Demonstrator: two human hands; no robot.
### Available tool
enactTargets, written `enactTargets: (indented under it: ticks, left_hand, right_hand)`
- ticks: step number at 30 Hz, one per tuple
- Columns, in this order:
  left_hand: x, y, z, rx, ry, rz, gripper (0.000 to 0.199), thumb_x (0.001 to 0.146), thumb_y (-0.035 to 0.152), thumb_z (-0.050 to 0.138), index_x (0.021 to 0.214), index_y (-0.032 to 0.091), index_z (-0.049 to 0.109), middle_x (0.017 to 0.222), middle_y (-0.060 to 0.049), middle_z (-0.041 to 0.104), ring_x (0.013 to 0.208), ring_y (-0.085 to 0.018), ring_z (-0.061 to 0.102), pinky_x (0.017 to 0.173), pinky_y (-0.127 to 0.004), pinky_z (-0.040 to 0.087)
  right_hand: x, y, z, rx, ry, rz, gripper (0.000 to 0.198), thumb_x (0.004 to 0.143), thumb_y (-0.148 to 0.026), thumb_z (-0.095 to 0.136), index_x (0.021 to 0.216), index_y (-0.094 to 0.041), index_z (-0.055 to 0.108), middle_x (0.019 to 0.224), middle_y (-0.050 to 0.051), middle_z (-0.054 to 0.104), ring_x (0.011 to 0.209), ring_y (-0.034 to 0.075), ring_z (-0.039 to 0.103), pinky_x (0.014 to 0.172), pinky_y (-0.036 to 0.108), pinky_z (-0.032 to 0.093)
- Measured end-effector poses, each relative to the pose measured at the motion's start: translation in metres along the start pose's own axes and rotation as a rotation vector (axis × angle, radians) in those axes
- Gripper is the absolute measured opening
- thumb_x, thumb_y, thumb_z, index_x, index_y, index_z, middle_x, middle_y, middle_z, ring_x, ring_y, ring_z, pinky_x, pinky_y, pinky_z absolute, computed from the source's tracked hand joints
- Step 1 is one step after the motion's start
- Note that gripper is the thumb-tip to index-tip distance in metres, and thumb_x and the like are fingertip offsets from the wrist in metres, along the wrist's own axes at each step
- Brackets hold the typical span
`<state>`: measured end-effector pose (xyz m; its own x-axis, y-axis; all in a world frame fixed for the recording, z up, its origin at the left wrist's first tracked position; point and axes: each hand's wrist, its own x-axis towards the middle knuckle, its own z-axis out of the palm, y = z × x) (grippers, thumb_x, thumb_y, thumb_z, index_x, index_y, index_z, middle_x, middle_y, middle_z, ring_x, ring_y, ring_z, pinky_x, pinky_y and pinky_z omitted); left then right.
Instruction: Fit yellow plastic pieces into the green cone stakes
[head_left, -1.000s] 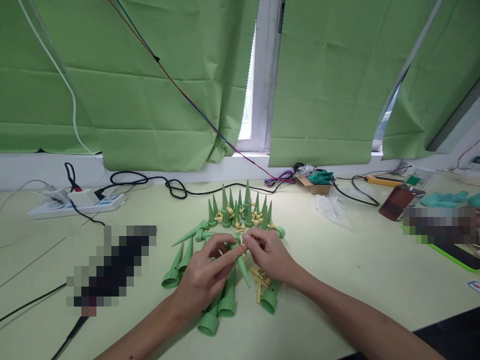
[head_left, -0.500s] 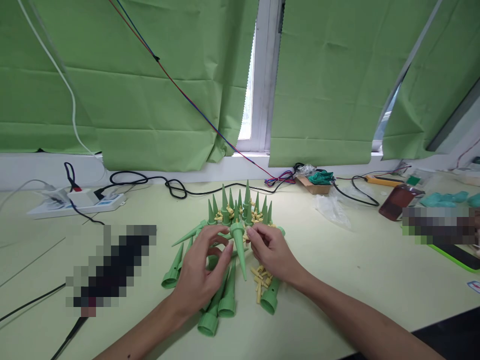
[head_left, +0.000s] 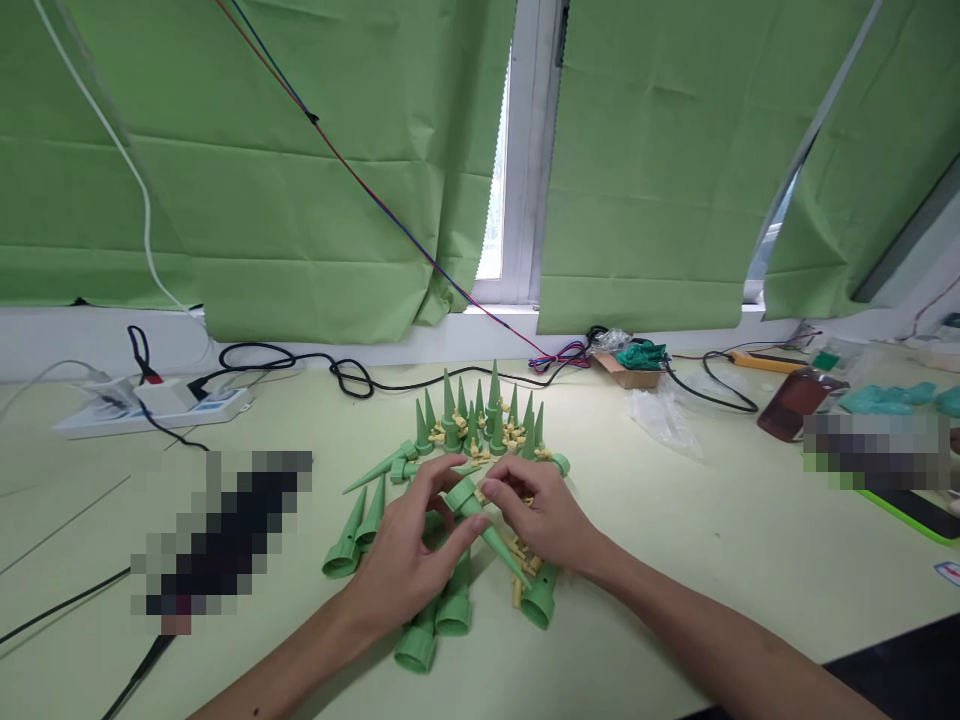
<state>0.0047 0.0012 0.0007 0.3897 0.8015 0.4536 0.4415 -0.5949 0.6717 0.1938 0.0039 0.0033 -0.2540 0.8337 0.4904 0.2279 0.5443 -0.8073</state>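
1. Spike (head_left: pixel 496 543) sits tilted between your two hands, collar (head_left: pixel 460 496) up to the left, tip down toward the right
2. Your left hand (head_left: pixel 411 542) grips it with thumb and fingers near the collar
3. Your right hand (head_left: pixel 546 510) pinches a yellow peg (head_left: pixel 481 495) at the collar's side
4. Loose pegs (head_left: pixel 517 594) lie near your right hand; upright spikes (head_left: pixel 493 400) stand beyond both hands

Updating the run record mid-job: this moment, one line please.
left hand: holding green spike, tilted | right hand: fingertips at yellow piece | beyond: upright spikes
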Motion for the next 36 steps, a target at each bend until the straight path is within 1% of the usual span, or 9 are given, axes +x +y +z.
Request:
enactTargets:
  ticks: [4,10,17,22,25,27,29,33,36]
  left_hand:
    - [-0.0003,-0.0022,0.0019,0.05,0.027,0.048,0.045,0.091,0.034,0.061,0.131,0.027,0.041,0.103,-0.005,0.063,0.091,-0.021,0.066,0.062,-0.027,0.054]
    - [-0.0043,-0.0082,0.0048,0.18,0.055,0.203,0.046,0.091,0.027,0.061,0.132,0.027,0.04,0.119,-0.007,0.063,0.092,-0.02,0.067,0.067,-0.027,0.056]
    - [-0.0026,-0.004,0.003,0.191,0.011,0.362,0.043,0.093,0.012,0.053,0.132,0.025,0.04,0.114,-0.006,0.061,0.09,-0.016,0.064,0.077,-0.027,0.054]
    - [-0.0026,-0.0071,0.0032,0.231,0.035,0.506,0.048,0.092,0.005,0.05,0.136,0.021,0.039,0.119,-0.009,0.06,0.111,-0.02,0.059,0.091,-0.031,0.052]
    - [-0.0032,-0.0073,0.0036,0.226,0.037,0.458,0.047,0.093,0.007,0.05,0.136,0.023,0.039,0.119,-0.009,0.059,0.1,-0.018,0.062,0.084,-0.03,0.054]
    - [-0.0025,-0.0057,0.0034,0.175,0.042,0.371,0.045,0.092,0.01,0.052,0.133,0.024,0.04,0.117,-0.008,0.058,0.089,-0.016,0.061,0.075,-0.028,0.054]
    - [-0.001,-0.0038,0.0026,0.106,0.06,0.291,0.043,0.091,0.015,0.056,0.131,0.024,0.041,0.115,-0.007,0.057,0.088,-0.016,0.06,0.07,-0.027,0.054]
    - [0.001,-0.0027,-0.0007,0.073,0.094,0.23,0.045,0.09,0.023,0.059,0.131,0.026,0.04,0.105,-0.004,0.059,0.086,-0.016,0.06,0.07,-0.027,0.053]
    - [0.0001,-0.0028,-0.0033,0.062,0.071,0.205,0.039,0.095,0.027,0.052,0.132,0.027,0.04,0.095,-0.002,0.061,0.081,-0.016,0.059,0.073,-0.028,0.051]
  right_hand:
    - [-0.0002,0.0009,-0.0002,-0.024,-0.015,-0.003,0.026,0.094,-0.035,0.052,0.075,-0.018,0.054,0.062,-0.004,0.046,0.054,0.01,0.038,0.052,0.023,0.031]
    - [0.0008,-0.0009,0.0006,-0.09,-0.022,-0.026,0.034,0.095,-0.034,0.049,0.065,-0.02,0.042,0.059,-0.004,0.039,0.054,0.01,0.034,0.052,0.024,0.027]
    - [-0.0002,0.003,-0.0002,-0.165,-0.057,-0.078,0.039,0.097,-0.027,0.043,0.061,-0.02,0.029,0.054,-0.006,0.028,0.051,0.01,0.027,0.051,0.026,0.022]
    - [-0.0009,0.004,0.0012,-0.136,-0.062,-0.079,0.039,0.096,-0.024,0.042,0.06,-0.02,0.028,0.054,-0.006,0.027,0.051,0.01,0.026,0.051,0.026,0.022]
    - [-0.0007,0.0035,0.0017,-0.113,-0.039,-0.061,0.04,0.097,-0.026,0.042,0.06,-0.02,0.028,0.054,-0.006,0.028,0.051,0.01,0.026,0.051,0.026,0.022]
    - [-0.0008,0.0033,0.0014,-0.094,-0.017,-0.044,0.04,0.098,-0.028,0.041,0.061,-0.02,0.029,0.054,-0.006,0.03,0.051,0.01,0.028,0.052,0.026,0.023]
    - [-0.0012,0.0034,0.0009,-0.068,0.01,-0.031,0.041,0.1,-0.031,0.041,0.061,-0.02,0.032,0.054,-0.005,0.035,0.051,0.01,0.032,0.053,0.026,0.025]
    - [-0.0019,0.0043,0.0005,0.018,0.066,-0.022,0.038,0.101,-0.035,0.041,0.066,-0.02,0.038,0.054,-0.005,0.038,0.051,0.01,0.036,0.053,0.025,0.028]
    - [-0.0019,0.0051,0.0008,0.049,0.088,-0.026,0.036,0.1,-0.037,0.044,0.069,-0.02,0.042,0.055,-0.006,0.04,0.05,0.01,0.036,0.052,0.024,0.029]
